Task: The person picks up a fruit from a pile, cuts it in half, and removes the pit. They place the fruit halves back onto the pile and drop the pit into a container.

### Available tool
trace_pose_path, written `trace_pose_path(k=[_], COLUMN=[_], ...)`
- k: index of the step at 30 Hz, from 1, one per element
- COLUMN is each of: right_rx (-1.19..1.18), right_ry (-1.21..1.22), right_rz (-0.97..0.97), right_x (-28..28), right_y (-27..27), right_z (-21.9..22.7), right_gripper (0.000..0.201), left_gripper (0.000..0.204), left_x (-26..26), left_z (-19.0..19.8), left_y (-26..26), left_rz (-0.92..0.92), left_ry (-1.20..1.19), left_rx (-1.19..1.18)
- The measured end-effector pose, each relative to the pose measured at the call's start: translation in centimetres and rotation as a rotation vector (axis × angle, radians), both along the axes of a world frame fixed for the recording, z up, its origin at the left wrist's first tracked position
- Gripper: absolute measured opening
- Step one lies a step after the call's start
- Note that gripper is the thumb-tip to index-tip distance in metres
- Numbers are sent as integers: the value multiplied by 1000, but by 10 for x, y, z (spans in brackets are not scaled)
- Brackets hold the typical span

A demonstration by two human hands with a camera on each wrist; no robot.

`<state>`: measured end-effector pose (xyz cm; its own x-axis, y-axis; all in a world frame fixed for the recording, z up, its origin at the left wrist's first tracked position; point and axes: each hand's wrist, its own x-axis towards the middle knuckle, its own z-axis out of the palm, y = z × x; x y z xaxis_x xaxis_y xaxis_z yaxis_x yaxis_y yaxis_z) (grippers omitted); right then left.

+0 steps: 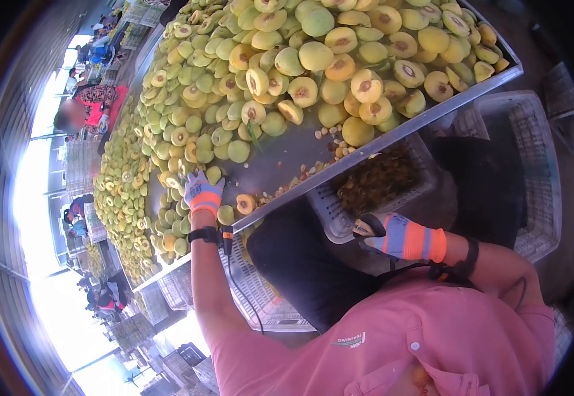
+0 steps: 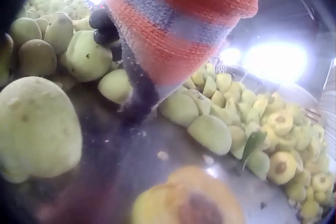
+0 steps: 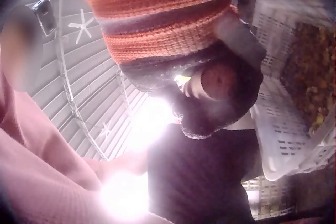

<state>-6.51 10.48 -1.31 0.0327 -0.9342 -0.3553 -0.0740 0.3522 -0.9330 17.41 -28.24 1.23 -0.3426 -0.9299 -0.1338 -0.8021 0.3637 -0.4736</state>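
My gloved left hand (image 1: 204,193) reaches over the near edge of a heap of green-yellow stone fruit (image 1: 234,99), many cut in half with brown centres showing. Its fingers lie extended among the fruit, and one green fruit (image 1: 214,175) is right beside the fingertips. In the left wrist view, dark-coated fingers (image 2: 139,95) point down at the metal tray. My gloved right hand (image 1: 406,237) is low, in front of my body, gripping a tool with a round wooden handle (image 3: 218,82). Most of that tool is hidden by the fingers. A cut half (image 1: 245,203) lies near my left wrist.
The metal tray's raised rim (image 1: 392,135) runs between me and the fruit, with small pits and scraps along it. Below stands a white crate (image 1: 330,221) of brown pits; another white crate (image 1: 544,165) is at right. Other people work at far left.
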Motion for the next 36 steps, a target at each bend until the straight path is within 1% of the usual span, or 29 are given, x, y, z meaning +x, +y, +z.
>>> trace_pose_path(k=[1, 4, 7, 8, 9, 11, 12, 13, 14, 15, 16, 17, 18, 19, 20, 21, 22, 23, 24, 26, 28, 30, 31, 32, 34, 36], right_rx=[-2, 58, 15, 17, 19, -8, -35, -59, -135, -208, -280, -298, -324, -348, -371, -424, -454, -484, -515, -429, -368, -406, -425, -400, -348, -315], right_ry=[6, 14, 76, 22, -33, -127, -166, -205, -237, -266, -292, -310, -263, -216, -168, -274, -213, -153, -94, -68, -17, -85, -120, -106, -79, 45], right_rz=[11, 59, 80, 58, 39, -9, -39, -72, -101, -132, -166, -177, -193, -209, -225, -259, -294, -326, -356, -357, -383, -397, -403, -404, -404, -371], right_x=[-1, -3, -6, -8, -12, -16, -17, -19, -19, -18, -19, -21, -24, -28, -31, -33, -35, -35, -37, -41, -41, -42, -43, -42, -42, -43], right_y=[0, 1, 2, 3, 3, 0, 0, 0, -1, -3, -5, -5, -5, -5, -5, -4, -5, -7, -9, -9, -10, -9, -9, -10, -10, -10], right_z=[5, 13, 18, 22, 30, 36, 37, 38, 37, 34, 33, 38, 43, 47, 50, 53, 50, 41, 37, 31, 24, 21, 20, 19, 18, 20], right_gripper=[31, 31, 30, 30, 30, 30, 29, 28, 28, 28, 27, 27, 27, 27, 27, 28, 27, 26, 26, 28, 29, 31, 32, 33, 35, 36], left_gripper=[78, 74, 62, 57, 51, 44, 43, 43, 44, 45, 46, 48, 46, 45, 42, 38, 35, 28, 28, 30, 35, 37, 38, 39, 43, 49], left_x=[4, 8, 18, 25, 15, 0, -6, -18, -31, -51, -67, -82, -83, -79, -79, -79, -90, -100, -107, -120, -136, -132, -135, -137, -146, -152], left_z=[-4, 1, 3, 3, 21, 46, 52, 59, 65, 73, 87, 102, 89, 64, 41, 18, 10, 5, 6, 9, 14, 5, -1, -7, 4, 10], left_y=[-8, -6, -13, -9, 17, 56, 71, 92, 114, 144, 165, 187, 191, 191, 194, 197, 207, 221, 228, 240, 251, 240, 241, 242, 252, 255], left_rz=[-11, -154, -61, -52, -41, 4, 38, 46, 55, 35, -50, -127, -263, -397, -371, -348, -330, -143, -5, 376, 141, 114, -53, -207, -585, -763], left_ry=[39, 48, 718, 989, 1261, 1600, 1662, 1702, 1740, 1760, 1486, 1207, 1115, 1021, 1140, 1261, 1380, 1607, 1718, 1932, 1859, 1769, 1686, 1592, 1485, 1423], left_rx=[-4, 1, 439, 586, 733, 1012, 1150, 1188, 1227, 1164, 987, 814, 721, 626, 652, 679, 703, 855, 1057, 1404, 1342, 1453, 1276, 1096, 743, 579])
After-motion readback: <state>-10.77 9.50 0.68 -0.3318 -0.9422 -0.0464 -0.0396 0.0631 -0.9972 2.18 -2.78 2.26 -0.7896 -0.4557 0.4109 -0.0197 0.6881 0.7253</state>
